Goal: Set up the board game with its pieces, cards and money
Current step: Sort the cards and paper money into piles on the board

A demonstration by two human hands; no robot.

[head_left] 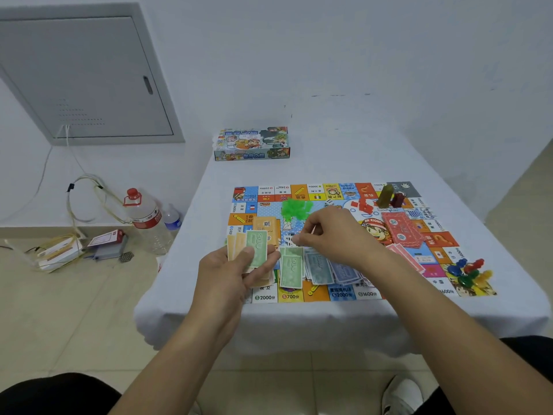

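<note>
white-clothed table [329, 319] carries the board [344, 241] already laid out, pawns and cards on it, while the left hand [236, 265] grips a fan of notes [254, 247] at the board's near-left edge and the right hand [335, 235] hovers over its centre, fingertips pinched together, money half sorted.

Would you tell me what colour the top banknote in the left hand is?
Green, marked 500: the banknote in the left hand, head view.

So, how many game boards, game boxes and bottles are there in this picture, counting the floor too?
Game board: 1
Game box: 1
Bottles: 2, a large bottle and a small bottle, both on the floor
Total: 4
</note>
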